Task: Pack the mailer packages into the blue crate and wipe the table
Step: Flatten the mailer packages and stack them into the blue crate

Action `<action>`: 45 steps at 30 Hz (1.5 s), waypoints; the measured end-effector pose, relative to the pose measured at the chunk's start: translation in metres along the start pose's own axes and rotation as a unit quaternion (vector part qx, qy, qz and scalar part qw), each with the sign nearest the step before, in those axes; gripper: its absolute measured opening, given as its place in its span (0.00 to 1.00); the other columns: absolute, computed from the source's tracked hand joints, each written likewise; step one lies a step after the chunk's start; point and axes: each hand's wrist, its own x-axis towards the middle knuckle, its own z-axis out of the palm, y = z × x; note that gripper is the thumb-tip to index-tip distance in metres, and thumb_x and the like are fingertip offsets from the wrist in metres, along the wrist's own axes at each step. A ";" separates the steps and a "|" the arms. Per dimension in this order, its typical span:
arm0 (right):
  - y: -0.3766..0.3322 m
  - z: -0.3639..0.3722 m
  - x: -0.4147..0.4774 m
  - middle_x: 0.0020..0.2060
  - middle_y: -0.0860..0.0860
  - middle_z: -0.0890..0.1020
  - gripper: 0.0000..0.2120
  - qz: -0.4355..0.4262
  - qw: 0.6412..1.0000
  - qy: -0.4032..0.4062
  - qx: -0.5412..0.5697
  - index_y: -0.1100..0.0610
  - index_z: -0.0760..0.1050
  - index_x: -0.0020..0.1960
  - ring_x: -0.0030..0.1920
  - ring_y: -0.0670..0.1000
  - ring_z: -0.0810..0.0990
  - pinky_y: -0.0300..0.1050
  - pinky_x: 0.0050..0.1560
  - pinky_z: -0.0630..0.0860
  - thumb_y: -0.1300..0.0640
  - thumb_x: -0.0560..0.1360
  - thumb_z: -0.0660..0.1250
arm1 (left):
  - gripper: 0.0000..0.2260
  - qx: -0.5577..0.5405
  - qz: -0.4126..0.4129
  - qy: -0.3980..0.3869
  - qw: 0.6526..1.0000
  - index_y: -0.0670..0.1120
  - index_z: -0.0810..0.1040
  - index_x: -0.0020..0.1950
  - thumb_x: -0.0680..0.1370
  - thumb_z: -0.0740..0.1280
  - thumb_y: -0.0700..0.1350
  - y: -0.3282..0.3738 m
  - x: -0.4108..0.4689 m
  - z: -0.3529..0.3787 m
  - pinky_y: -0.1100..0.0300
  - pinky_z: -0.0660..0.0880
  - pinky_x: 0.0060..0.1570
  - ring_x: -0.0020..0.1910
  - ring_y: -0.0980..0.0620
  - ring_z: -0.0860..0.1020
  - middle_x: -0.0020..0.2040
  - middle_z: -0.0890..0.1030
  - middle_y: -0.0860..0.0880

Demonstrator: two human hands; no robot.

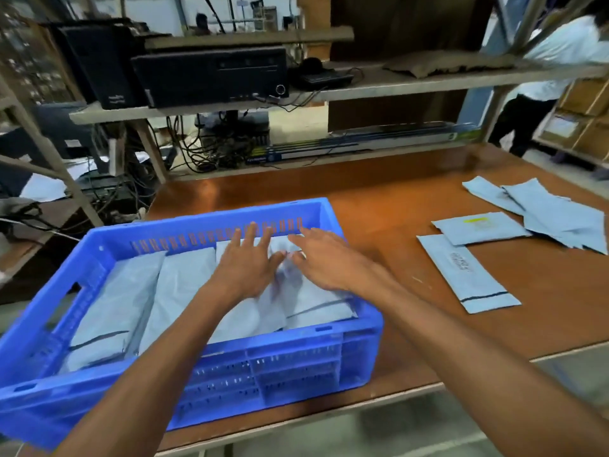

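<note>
Fingers [253, 230] on both our hands are straight and spread wide, holding nothing; we press flat. Our left hand [245, 263] and right hand [324, 262] sit side by side, thumbs nearly touching, on the top mailer [316, 308] in the right part of the crate [296, 367]. Two more mailers lie inside w/ it, one left [112, 308], one mid [184, 282]. The crate sits near-left on the table [395, 199]. To the right, not yet packed, other mailers lie loose on the table: one near [468, 272], one just behind it [481, 227], the rest in a far-right pile [560, 219].
</note>
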 end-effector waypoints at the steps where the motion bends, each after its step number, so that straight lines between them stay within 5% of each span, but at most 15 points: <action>1: 0.014 -0.013 -0.001 0.65 0.58 0.76 0.19 0.005 0.997 0.068 0.030 0.57 0.72 0.68 0.66 0.60 0.73 0.55 0.66 0.70 0.51 0.79 0.58 | 0.29 0.000 0.023 0.031 0.999 0.44 0.51 0.81 0.84 0.52 0.56 0.018 0.004 -0.008 0.48 0.43 0.77 0.80 0.41 0.47 0.80 0.49 0.39; 4: 0.075 -0.057 -0.010 0.54 0.55 0.84 0.15 0.070 0.976 0.182 0.095 0.53 0.80 0.59 0.58 0.58 0.80 0.51 0.60 0.75 0.54 0.75 0.62 | 0.27 -0.039 0.099 0.122 0.987 0.41 0.56 0.79 0.84 0.55 0.53 0.084 0.020 -0.024 0.51 0.48 0.76 0.78 0.40 0.54 0.79 0.56 0.36; 7: 0.159 -0.084 -0.035 0.51 0.55 0.85 0.12 0.161 0.955 0.228 0.100 0.53 0.82 0.55 0.54 0.59 0.81 0.49 0.55 0.77 0.55 0.75 0.63 | 0.29 -0.020 0.165 0.110 0.980 0.42 0.63 0.76 0.82 0.50 0.59 0.170 0.043 -0.005 0.48 0.59 0.73 0.74 0.40 0.63 0.74 0.66 0.37; 10: 0.257 -0.067 -0.068 0.47 0.61 0.84 0.12 0.258 0.943 0.192 0.084 0.58 0.82 0.48 0.50 0.63 0.81 0.51 0.47 0.79 0.53 0.74 0.62 | 0.33 0.017 0.194 0.017 0.981 0.46 0.66 0.73 0.76 0.42 0.62 0.261 0.053 0.048 0.42 0.65 0.68 0.70 0.37 0.67 0.73 0.67 0.39; 13: 0.339 -0.026 -0.097 0.52 0.61 0.84 0.11 0.295 0.944 0.126 0.076 0.59 0.82 0.51 0.53 0.63 0.80 0.52 0.52 0.78 0.57 0.75 0.64 | 0.26 -0.037 0.197 -0.087 0.976 0.46 0.60 0.77 0.83 0.50 0.58 0.334 0.050 0.104 0.43 0.58 0.71 0.74 0.37 0.61 0.76 0.61 0.40; 18: 0.427 0.020 -0.104 0.58 0.61 0.81 0.13 0.273 0.958 0.071 0.052 0.60 0.77 0.57 0.56 0.62 0.79 0.56 0.55 0.76 0.59 0.74 0.63 | 0.29 -0.050 0.131 -0.081 0.987 0.49 0.55 0.80 0.82 0.53 0.61 0.394 0.091 0.171 0.43 0.48 0.77 0.79 0.41 0.50 0.81 0.52 0.44; 22: 0.462 0.040 -0.063 0.75 0.55 0.65 0.31 0.252 0.965 0.008 0.067 0.49 0.62 0.76 0.73 0.64 0.64 0.62 0.69 0.67 0.41 0.75 0.55 | 0.32 -0.008 0.083 -0.060 0.995 0.52 0.52 0.80 0.81 0.49 0.66 0.403 0.123 0.205 0.38 0.45 0.75 0.80 0.41 0.46 0.81 0.49 0.46; 27: 0.475 0.072 -0.024 0.80 0.46 0.45 0.33 0.242 0.962 -0.112 0.067 0.33 0.49 0.76 0.78 0.64 0.38 0.72 0.72 0.43 0.26 0.73 0.36 | 0.32 -0.032 0.076 -0.049 0.995 0.61 0.42 0.80 0.78 0.41 0.71 0.379 0.120 0.228 0.43 0.40 0.77 0.79 0.49 0.36 0.81 0.41 0.54; 31: 0.475 0.085 -0.041 0.76 0.48 0.62 0.43 0.220 0.969 -0.060 0.098 0.39 0.64 0.70 0.78 0.60 0.50 0.66 0.75 0.48 0.25 0.67 0.28 | 0.31 -0.036 0.062 -0.036 0.997 0.64 0.41 0.79 0.77 0.40 0.70 0.335 0.104 0.229 0.46 0.43 0.78 0.78 0.53 0.35 0.80 0.38 0.58; 33: 0.454 0.068 -0.071 0.66 0.51 0.72 0.36 0.195 0.970 -0.021 0.145 0.50 0.73 0.60 0.73 0.55 0.62 0.55 0.75 0.54 0.28 0.75 0.39 | 0.30 -0.048 0.067 -0.048 0.995 0.64 0.43 0.79 0.77 0.41 0.69 0.310 0.096 0.226 0.47 0.44 0.78 0.78 0.54 0.34 0.80 0.39 0.59; 35: 0.430 0.054 -0.104 0.53 0.51 0.74 0.21 0.170 0.969 0.008 0.180 0.56 0.73 0.47 0.60 0.51 0.70 0.43 0.60 0.64 0.38 0.80 0.56 | 0.29 -0.057 0.073 -0.065 0.994 0.63 0.45 0.79 0.79 0.45 0.65 0.290 0.087 0.221 0.47 0.43 0.78 0.78 0.54 0.34 0.80 0.40 0.59; 37: 0.415 0.054 -0.132 0.46 0.51 0.74 0.20 0.141 0.975 -0.010 0.171 0.59 0.72 0.40 0.48 0.49 0.71 0.40 0.44 0.61 0.43 0.80 0.61 | 0.27 -0.083 0.071 -0.077 0.991 0.62 0.50 0.79 0.81 0.51 0.61 0.278 0.078 0.216 0.49 0.42 0.78 0.79 0.54 0.37 0.80 0.43 0.59; 39: 0.403 0.064 -0.151 0.44 0.51 0.74 0.19 0.118 0.981 0.001 0.155 0.59 0.73 0.38 0.45 0.50 0.74 0.42 0.45 0.65 0.46 0.79 0.64 | 0.26 -0.108 0.059 -0.064 0.990 0.61 0.56 0.77 0.80 0.52 0.62 0.276 0.071 0.210 0.49 0.44 0.78 0.80 0.52 0.40 0.81 0.47 0.58; 42: 0.400 0.073 -0.147 0.61 0.53 0.75 0.12 0.100 0.984 0.087 0.121 0.55 0.77 0.54 0.64 0.57 0.72 0.52 0.62 0.70 0.47 0.78 0.66 | 0.30 -0.084 0.024 -0.018 0.996 0.59 0.55 0.79 0.78 0.50 0.69 0.287 0.078 0.208 0.44 0.46 0.78 0.80 0.49 0.40 0.81 0.46 0.55; 45: 0.402 0.071 -0.122 0.80 0.48 0.52 0.30 0.148 0.987 0.001 0.053 0.45 0.55 0.78 0.79 0.59 0.45 0.59 0.76 0.51 0.36 0.80 0.55 | 0.36 -0.055 -0.008 -0.026 0.998 0.59 0.46 0.80 0.76 0.45 0.73 0.301 0.097 0.213 0.40 0.43 0.76 0.79 0.46 0.37 0.81 0.41 0.55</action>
